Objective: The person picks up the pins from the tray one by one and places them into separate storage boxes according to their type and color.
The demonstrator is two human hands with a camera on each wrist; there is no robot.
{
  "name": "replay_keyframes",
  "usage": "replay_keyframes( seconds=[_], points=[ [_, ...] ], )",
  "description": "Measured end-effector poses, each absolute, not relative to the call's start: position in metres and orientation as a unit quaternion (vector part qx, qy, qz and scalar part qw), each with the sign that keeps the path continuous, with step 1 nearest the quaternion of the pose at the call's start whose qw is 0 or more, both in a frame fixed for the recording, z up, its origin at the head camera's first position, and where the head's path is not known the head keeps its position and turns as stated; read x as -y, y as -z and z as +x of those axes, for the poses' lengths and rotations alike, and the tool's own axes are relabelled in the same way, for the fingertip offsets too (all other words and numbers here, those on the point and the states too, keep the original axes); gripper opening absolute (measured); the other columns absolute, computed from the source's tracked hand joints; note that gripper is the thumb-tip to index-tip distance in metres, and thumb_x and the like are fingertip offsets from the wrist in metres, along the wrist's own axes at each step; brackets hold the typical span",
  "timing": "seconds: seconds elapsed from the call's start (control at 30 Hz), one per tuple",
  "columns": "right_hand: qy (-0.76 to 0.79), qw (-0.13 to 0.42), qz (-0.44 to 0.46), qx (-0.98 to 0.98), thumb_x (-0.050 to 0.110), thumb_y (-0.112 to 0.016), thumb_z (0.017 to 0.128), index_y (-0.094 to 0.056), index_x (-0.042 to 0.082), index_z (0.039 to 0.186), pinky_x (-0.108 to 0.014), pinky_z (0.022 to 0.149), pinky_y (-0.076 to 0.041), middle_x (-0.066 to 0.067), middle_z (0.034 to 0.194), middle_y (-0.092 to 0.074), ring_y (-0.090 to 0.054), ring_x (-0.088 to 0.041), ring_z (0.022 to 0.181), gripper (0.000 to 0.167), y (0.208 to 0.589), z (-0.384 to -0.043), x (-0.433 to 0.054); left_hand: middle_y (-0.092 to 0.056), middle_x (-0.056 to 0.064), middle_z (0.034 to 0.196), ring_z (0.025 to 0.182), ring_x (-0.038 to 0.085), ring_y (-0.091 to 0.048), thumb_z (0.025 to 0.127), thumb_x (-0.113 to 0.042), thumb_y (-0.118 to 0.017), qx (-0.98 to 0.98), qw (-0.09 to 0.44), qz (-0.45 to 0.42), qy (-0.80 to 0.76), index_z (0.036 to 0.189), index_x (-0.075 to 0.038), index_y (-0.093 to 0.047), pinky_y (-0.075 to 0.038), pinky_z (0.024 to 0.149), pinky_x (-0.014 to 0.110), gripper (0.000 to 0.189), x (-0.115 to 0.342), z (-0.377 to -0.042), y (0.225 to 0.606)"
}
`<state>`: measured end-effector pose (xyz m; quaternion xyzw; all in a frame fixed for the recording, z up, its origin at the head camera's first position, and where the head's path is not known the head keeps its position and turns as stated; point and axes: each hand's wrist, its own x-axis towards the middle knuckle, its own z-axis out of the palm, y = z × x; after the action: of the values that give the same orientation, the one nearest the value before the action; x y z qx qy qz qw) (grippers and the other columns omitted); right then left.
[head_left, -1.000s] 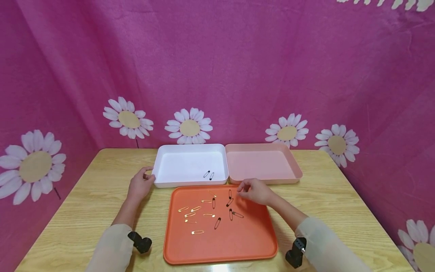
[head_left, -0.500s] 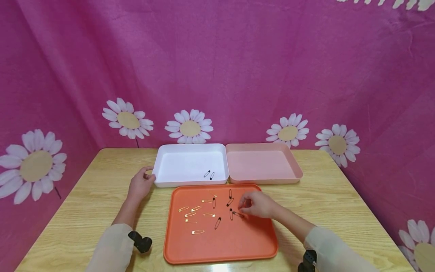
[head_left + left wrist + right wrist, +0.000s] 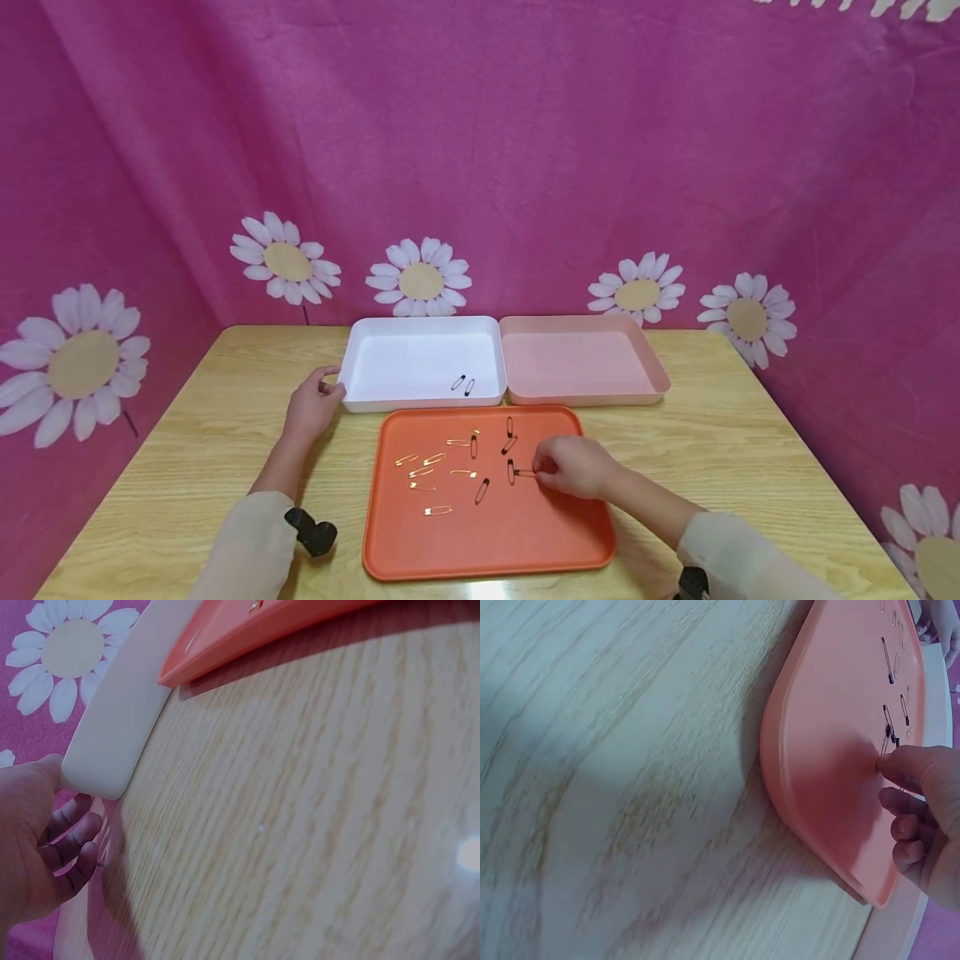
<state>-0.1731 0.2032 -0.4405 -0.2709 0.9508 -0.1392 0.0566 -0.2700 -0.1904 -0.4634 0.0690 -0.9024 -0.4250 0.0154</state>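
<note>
My left hand (image 3: pixel 312 408) grips the left front corner of a white tray (image 3: pixel 408 407), thumb at its rim and the other fingers loosely curled beside the wall. My right hand (image 3: pixel 577 467) is over the right half of an orange tray (image 3: pixel 525 533). Its thumb and forefinger pinch the end of a black safety pin (image 3: pixel 525 472) that lies flat, its head next to another black pin (image 3: pixel 512 472). Several more black safety pins (image 3: pixel 482 491) lie in the middle, and several gold safety pins (image 3: pixel 438 511) lie to the left. Two black pins (image 3: pixel 469 387) lie inside the white tray.
A pink tray (image 3: pixel 577 398) stands against the white tray's right side, behind the orange one. All three sit on a wood-grain table (image 3: pixel 187 467). Behind the table hangs a magenta curtain (image 3: pixel 487 167) with daisies.
My right hand has moved down and toward me from the back black pins to the one at the right, which has turned more level. The left hand has stayed at the white tray.
</note>
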Motion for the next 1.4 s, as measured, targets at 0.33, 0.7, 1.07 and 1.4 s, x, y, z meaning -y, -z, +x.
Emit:
replay_keyframes(
  seconds=[0.33,0.7,1.07,1.4],
  points=[
    [0.124,0.052,-0.28,-0.951,0.022,-0.07,0.079,-0.066,0.017,0.08,-0.023,0.06,-0.04,0.011,0.07,-0.057,-0.046,-0.004,0.066,0.006,0.44,-0.177,-0.2,-0.054,0.016,0.102,0.088,0.024,-0.05,0.093,-0.021,-0.049,0.903,0.015,0.07,0.424,0.134,-0.007,-0.046,-0.039,0.067,0.026,0.043,0.189,-0.27,0.464],
    [0.146,0.089,-0.277,-0.945,0.015,-0.069,0.077,-0.063,0.016,0.078,-0.023,0.059,-0.039,0.009,0.069,-0.054,-0.045,-0.006,0.064,0.006,0.437,-0.179,-0.195,-0.055,0.016,0.102,0.089,0.025,-0.051,0.093,-0.021,-0.05,0.902,0.02,0.075,0.425,0.134,-0.008,-0.046,-0.039,0.068,0.026,0.044,0.19,-0.27,0.464],
    [0.245,0.136,-0.247,-0.928,0.008,-0.066,0.076,-0.057,0.014,0.07,-0.02,0.058,-0.037,0.009,0.065,-0.05,-0.045,-0.005,0.062,0.012,0.444,-0.185,-0.201,-0.056,0.016,0.101,0.089,0.025,-0.051,0.092,-0.019,-0.05,0.902,0.026,0.066,0.426,0.133,-0.006,-0.047,-0.038,0.068,0.026,0.043,0.19,-0.27,0.464],
    [0.289,0.156,-0.24,-0.914,0.003,-0.063,0.077,-0.059,0.011,0.071,-0.019,0.057,-0.038,0.007,0.066,-0.052,-0.045,-0.007,0.06,0.01,0.437,-0.194,-0.211,-0.055,0.014,0.101,0.088,0.023,-0.05,0.092,-0.021,-0.05,0.9,0.02,0.069,0.429,0.134,-0.007,-0.047,-0.039,0.068,0.025,0.043,0.19,-0.271,0.465]
  ],
)
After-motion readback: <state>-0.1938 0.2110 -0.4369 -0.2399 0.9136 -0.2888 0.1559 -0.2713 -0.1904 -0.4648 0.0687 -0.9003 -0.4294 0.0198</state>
